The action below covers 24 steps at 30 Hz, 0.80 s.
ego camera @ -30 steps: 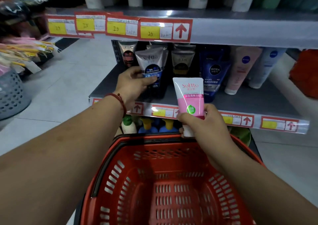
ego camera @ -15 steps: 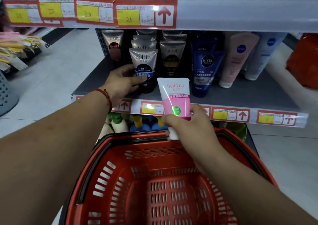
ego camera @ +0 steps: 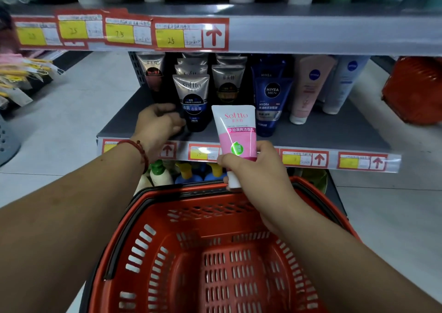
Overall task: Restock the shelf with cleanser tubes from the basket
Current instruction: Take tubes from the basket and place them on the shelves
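We see two bare forearms, uncovered as far as the frame edge; left forearm (ego camera: 71, 205) shows a couple of small dark spots near the wrist; we note a thin red cord bracelet (ego camera: 142, 151) around the left wrist, just behind the left hand (ego camera: 159, 123), with one small dark bead on it; right forearm (ego camera: 334, 253) and right hand (ego camera: 260, 176) are bare; fingernails too blurred to describe.
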{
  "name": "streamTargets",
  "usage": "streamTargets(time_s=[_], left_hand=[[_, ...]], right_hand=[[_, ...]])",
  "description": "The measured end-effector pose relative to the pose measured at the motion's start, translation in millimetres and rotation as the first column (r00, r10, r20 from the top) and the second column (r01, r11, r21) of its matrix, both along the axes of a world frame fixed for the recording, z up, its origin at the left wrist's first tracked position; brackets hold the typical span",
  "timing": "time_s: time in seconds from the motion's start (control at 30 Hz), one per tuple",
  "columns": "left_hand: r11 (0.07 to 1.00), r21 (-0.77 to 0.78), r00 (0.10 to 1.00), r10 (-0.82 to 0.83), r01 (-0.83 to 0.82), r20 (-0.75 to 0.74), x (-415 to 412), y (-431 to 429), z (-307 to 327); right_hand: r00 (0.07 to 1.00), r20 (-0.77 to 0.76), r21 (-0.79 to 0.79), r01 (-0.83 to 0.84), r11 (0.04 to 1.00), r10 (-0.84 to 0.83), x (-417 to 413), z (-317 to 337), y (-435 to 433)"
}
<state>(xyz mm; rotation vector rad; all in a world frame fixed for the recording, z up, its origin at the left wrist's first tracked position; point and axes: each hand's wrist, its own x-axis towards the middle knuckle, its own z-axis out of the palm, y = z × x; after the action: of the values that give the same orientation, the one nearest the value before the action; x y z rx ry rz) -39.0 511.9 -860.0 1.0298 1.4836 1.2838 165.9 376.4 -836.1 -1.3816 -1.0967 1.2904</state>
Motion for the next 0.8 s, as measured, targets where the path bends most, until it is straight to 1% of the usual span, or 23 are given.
streamTargets(time_s=[0.1, 0.27, 0.43, 0.5, 0.53, 0.63, 0.8], left_hand=[[0.999, -0.041, 0.999, -0.031, 0.031, 0.019, 13, -31, 9], [0.964, -0.096, 0.968, -0.241, 0.247, 0.069, 43, -100, 42], [0.933, -0.050, 0.924, -0.344, 0.356, 0.169, 52, -150, 82], [0.903, -0.014, 0.880, -0.414, 0.429, 0.233, 57, -165, 101], [0.880, 0.009, 0.854, -0.462, 0.474, 0.241, 60, -172, 111], [0.831, 0.040, 0.813, -0.551, 0.554, 0.189, 74, -187, 136], [0.808, 0.078, 0.794, -0.589, 0.584, 0.153, 95, -195, 164]], right_hand=[[1.000, 0.023, 0.042, 0.019, 0.999, -0.020, 2, 12, -12], [0.995, 0.070, 0.076, 0.071, 0.995, -0.077, 8, 26, -49], [0.982, 0.144, 0.107, 0.103, 0.989, -0.118, 21, 42, -87], [0.983, 0.142, 0.113, 0.100, 0.989, -0.116, 26, 51, -98], [0.984, 0.135, 0.121, 0.101, 0.987, -0.118, 29, 55, -102], [0.985, 0.130, 0.171, 0.090, 0.981, -0.113, 34, 73, -111], [0.981, 0.153, 0.268, 0.072, 0.961, -0.116, 42, 104, -107]])
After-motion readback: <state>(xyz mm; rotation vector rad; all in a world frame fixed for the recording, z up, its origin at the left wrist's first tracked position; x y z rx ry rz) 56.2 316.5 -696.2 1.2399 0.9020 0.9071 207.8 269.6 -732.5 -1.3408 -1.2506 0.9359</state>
